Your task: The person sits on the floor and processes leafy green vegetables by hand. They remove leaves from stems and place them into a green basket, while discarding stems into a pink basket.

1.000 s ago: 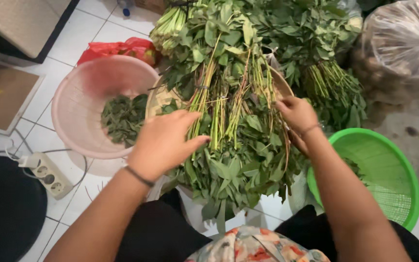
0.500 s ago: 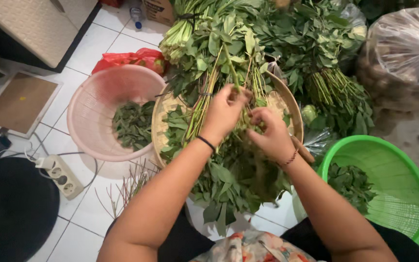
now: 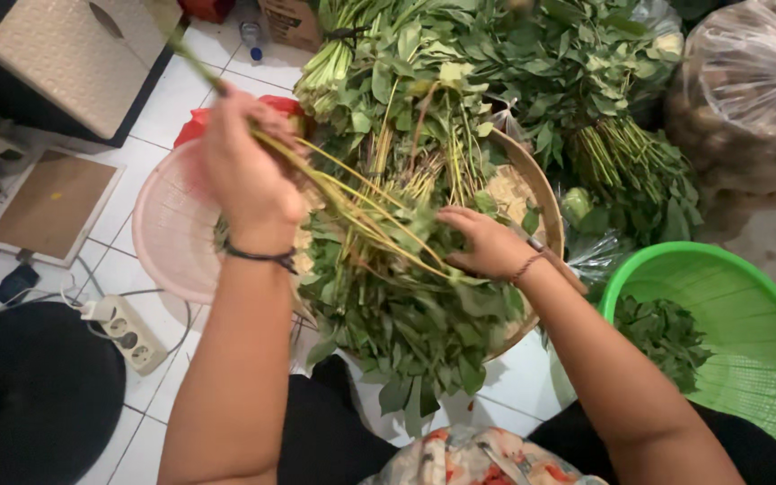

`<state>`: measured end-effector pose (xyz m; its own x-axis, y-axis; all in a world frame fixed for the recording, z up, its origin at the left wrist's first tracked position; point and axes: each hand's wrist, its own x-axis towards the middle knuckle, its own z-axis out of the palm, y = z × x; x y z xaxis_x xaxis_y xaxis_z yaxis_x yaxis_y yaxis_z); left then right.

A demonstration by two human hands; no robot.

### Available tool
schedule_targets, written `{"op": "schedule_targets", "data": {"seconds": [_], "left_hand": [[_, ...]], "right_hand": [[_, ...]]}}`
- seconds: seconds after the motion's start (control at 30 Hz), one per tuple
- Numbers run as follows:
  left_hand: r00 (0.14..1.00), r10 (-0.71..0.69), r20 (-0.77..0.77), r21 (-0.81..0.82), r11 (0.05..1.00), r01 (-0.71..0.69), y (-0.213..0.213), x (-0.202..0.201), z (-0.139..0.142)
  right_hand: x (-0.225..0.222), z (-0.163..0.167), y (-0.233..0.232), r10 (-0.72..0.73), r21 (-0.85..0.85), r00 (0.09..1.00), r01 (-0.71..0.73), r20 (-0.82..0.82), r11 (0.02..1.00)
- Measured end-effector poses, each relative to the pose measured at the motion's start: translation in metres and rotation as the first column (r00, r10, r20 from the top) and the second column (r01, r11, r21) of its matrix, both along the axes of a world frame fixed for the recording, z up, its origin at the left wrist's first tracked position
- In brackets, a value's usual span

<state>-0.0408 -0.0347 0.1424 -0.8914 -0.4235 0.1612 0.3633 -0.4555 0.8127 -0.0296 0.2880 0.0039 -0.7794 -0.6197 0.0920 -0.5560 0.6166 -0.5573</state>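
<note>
Stems: a few long thin green-yellow stems [image 3: 352, 202], gripped in the left hand and stretched slantwise from upper left down to the leaf pile under the right hand.
Left hand: the left hand [image 3: 249, 175] is raised over the pink basket, fingers clenched around the upper part of the stems; one stem end sticks out above the fist. A dark band sits on the wrist.
Right hand: the right hand [image 3: 487, 242] lies on the greens, palm down, fingers curled and pressing on the leafy lower ends of the stems. I cannot tell if it really grasps them or only holds them down. A braided band is on this wrist.
Greens: a big heap of leafy greens [image 3: 406, 314] fills a round woven tray [image 3: 532, 189] in front of the person; more bundles with pale stalks lie behind it.
Pink basket: a pink plastic basket [image 3: 168, 233] stands left of the tray, touching it, partly hidden by the left arm.
Green basket: a green plastic basket [image 3: 747, 314] stands at the right, with some picked leaves [image 3: 666, 337] inside.
Bag: a clear plastic bag [image 3: 756, 90] with brownish content is at the upper right.
Floor: white tiles [image 3: 181, 99]; a white power strip [image 3: 123, 328] with cables lies at the left, near a dark round thing.
</note>
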Motion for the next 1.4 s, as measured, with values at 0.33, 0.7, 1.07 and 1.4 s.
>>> {"op": "schedule_targets", "data": {"seconds": [0.33, 0.7, 1.07, 1.4], "left_hand": [[0.922, -0.171, -0.348, 0.051, 0.978, 0.201, -0.124, 0.047, 0.066], [0.827, -0.452, -0.334, 0.293, 0.784, 0.547, -0.103, 0.055, 0.068], [0.884, -0.467, 0.011, 0.412, 0.808, 0.421, 0.06, 0.01, -0.032], [0.839, -0.462, 0.288, -0.097, 0.857, 0.506, 0.087, 0.002, -0.059]], "right_hand": [[0.001, -0.025, 0.028, -0.247, 0.181, 0.964, 0.262, -0.099, 0.948], [0.015, 0.027, -0.047, 0.037, -0.045, 0.999, -0.037, 0.004, 0.998], [0.02, 0.051, 0.093, 0.265, -0.596, 0.623, 0.411, 0.736, 0.69], [0.037, 0.056, 0.128, -0.113, -0.317, 0.776, 0.38, 0.621, 0.869]]}}
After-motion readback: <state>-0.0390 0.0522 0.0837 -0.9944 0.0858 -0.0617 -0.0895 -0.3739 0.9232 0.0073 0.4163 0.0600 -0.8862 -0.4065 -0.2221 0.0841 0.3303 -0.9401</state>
